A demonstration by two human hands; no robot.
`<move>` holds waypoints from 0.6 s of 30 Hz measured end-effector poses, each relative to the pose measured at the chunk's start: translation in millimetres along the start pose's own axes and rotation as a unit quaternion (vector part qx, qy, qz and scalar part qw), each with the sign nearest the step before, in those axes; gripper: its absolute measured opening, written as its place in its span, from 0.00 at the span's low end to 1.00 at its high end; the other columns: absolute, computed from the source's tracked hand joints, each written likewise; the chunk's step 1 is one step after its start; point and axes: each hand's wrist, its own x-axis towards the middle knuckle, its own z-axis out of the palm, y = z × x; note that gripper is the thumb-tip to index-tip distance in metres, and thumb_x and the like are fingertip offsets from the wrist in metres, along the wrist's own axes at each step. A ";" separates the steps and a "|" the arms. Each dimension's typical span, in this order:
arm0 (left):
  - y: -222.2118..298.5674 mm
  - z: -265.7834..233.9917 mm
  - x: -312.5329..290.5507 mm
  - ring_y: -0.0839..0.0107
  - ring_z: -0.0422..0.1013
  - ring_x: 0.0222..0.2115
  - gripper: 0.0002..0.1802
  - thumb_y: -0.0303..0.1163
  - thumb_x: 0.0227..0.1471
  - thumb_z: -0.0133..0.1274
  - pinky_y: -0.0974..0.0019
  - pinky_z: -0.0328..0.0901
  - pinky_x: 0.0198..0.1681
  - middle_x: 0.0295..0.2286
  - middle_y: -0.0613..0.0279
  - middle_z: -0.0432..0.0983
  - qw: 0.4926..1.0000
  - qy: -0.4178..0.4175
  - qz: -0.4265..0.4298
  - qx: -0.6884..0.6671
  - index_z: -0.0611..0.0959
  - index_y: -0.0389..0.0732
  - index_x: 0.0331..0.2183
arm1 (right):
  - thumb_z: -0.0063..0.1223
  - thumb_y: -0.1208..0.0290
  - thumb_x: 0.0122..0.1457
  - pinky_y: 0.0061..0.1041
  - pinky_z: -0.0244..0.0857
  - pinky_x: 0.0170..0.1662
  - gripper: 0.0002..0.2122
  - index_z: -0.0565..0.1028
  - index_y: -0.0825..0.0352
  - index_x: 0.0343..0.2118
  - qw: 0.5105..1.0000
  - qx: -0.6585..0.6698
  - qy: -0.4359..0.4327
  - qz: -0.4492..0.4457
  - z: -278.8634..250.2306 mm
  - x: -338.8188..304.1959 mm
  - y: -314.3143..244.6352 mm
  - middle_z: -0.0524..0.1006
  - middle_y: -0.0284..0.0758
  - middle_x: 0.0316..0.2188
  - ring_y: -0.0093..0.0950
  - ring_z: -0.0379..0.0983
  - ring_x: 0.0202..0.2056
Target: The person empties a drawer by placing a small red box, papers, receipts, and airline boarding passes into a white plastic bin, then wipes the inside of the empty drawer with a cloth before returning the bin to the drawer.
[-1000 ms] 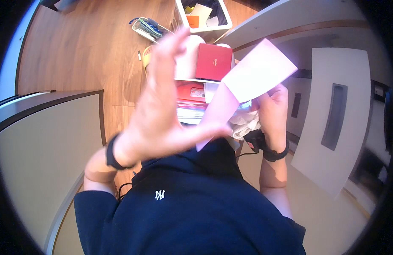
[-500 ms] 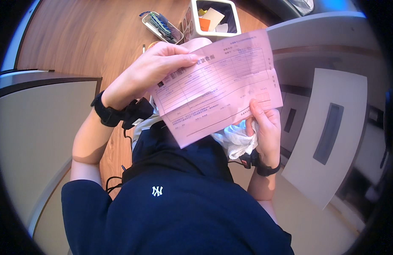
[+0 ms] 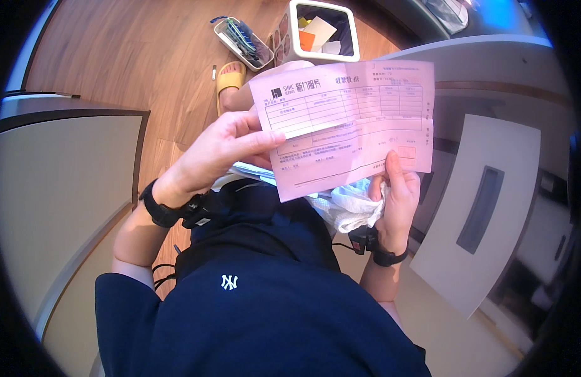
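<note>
- Left hand has moved lower, and the pink sheet turned more level, since the earlier frame.
- Left grip pinches its left edge; right hand pinches its lower right part.
- Sheet, centre to upper right, seems light, soft, easily torn; opposite edges look best for holding.
- White cloth touches right hand.

Printed pink form, white monogram on shirt

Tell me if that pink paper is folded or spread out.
Spread out: the pink paper shows its broad printed face between the left hand and the right hand, with a crease running across it.
</note>
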 end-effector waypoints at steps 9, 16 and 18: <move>-10.6 2.7 0.6 0.71 0.77 0.32 0.19 0.39 0.57 0.50 0.70 0.71 0.39 0.34 0.55 0.80 0.999 0.025 0.038 0.003 0.80 0.33 0.42 | 0.43 0.64 0.65 0.16 0.48 0.17 0.16 0.74 0.70 0.26 1.000 -0.010 0.007 -0.016 -5.0 -2.5 7.3 0.68 0.30 0.10 0.16 0.58 0.12; -10.0 4.4 2.0 0.71 0.77 0.32 0.19 0.40 0.58 0.49 0.70 0.71 0.39 0.33 0.55 0.80 0.999 0.033 0.028 0.000 0.80 0.32 0.41 | 0.44 0.62 0.65 0.15 0.51 0.22 0.21 0.72 0.66 0.15 0.999 -0.022 0.024 -0.009 -4.9 -5.0 6.1 0.67 0.29 0.08 0.15 0.59 0.13; -9.0 5.3 2.2 0.71 0.77 0.32 0.19 0.40 0.58 0.49 0.70 0.71 0.39 0.33 0.55 0.80 0.999 0.034 0.025 -0.002 0.80 0.32 0.41 | 0.44 0.62 0.65 0.15 0.51 0.22 0.21 0.72 0.66 0.16 0.999 -0.025 0.021 -0.010 -6.6 -4.9 5.9 0.67 0.29 0.08 0.15 0.59 0.13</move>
